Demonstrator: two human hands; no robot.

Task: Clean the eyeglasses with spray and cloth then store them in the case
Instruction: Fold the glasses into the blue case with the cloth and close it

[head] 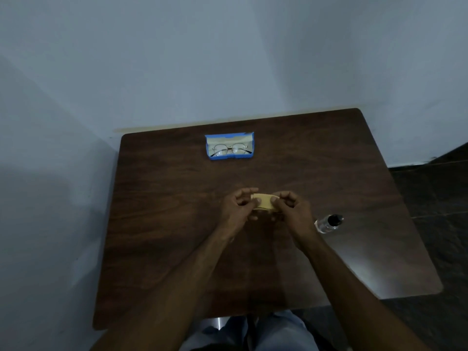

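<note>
Eyeglasses point(229, 149) were seen lying inside the open blue case point(208, 148), lenses turned toward the camera and thin metal rims plainly visible. The case was set at the far middle of the counter point(164, 198), near its back edge and well apart from both hands.

A small yellow cloth point(263, 202), folded to a short strip, was held between the hands over the middle of the counter. Whether it touched the wood could not be told. The left hand point(236, 211) was closed on the cloth's left end, which was pinched between thumb and curled fingers. The right hand point(291, 210) was closed the same way on the right end. Each grip was therefore narrow and filled by the cloth alone.

A clear bottle point(328, 222) with a black cap was found to the right of the right hand, near the wrist but not touched by it. Whether it stood upright or lay tilted could not be judged.

A pale wall point(228, 59) was seen behind the counter, and a dark floor point(435, 193) to the right. Grey trousers point(283, 330) were visible at the near edge.
</note>
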